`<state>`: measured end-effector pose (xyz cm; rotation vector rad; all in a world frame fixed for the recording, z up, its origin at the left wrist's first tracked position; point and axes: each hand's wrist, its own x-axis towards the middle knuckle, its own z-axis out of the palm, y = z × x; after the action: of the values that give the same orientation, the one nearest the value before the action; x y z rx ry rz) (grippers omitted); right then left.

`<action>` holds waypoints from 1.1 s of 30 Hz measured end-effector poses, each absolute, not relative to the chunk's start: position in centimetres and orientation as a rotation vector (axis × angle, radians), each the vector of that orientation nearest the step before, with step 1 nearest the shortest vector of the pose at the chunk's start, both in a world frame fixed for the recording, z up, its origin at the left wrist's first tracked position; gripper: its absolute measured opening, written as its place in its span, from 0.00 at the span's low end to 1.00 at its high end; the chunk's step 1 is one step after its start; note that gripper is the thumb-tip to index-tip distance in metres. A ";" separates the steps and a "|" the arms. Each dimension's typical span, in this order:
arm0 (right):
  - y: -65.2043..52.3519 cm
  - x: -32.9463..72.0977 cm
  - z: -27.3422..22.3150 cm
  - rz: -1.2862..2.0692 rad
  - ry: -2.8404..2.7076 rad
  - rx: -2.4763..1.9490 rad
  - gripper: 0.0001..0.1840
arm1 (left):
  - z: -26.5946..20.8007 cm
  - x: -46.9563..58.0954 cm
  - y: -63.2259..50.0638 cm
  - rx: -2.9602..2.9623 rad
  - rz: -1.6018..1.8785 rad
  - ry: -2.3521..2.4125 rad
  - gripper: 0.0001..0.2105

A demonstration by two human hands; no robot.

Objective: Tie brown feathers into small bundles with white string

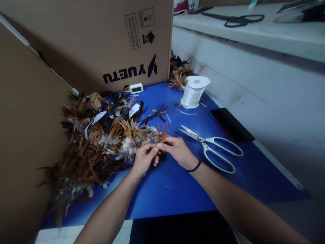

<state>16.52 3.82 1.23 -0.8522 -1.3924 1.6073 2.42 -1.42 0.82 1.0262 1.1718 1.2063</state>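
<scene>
Together, the left hand (143, 158) and right hand (179, 151) pinch brown feathers (161, 134) jutting up between them.

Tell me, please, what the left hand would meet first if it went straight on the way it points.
Probably the right hand, just ahead of the left hand at the brown feather tuft, though depth is unclear.

Dim, cool light, shadowed cardboard (27, 122) at left, soft blur, stretched edges
</scene>
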 end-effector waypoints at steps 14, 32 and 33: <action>3.9 16.6 1.4 1.645 -1.433 -0.773 0.11 | 1.3 2.2 -1.3 0.752 1.146 1.019 0.14; 4.0 16.8 1.4 1.698 -1.366 -0.820 0.14 | 1.5 1.8 -0.9 0.700 1.147 1.124 0.13; 4.0 16.8 1.4 1.692 -1.366 -0.830 0.14 | 1.5 1.8 -0.9 0.704 1.146 1.123 0.13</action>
<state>16.76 3.97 1.38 -0.8303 -1.3660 1.6925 1.84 -0.89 1.50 0.7037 1.1227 1.1459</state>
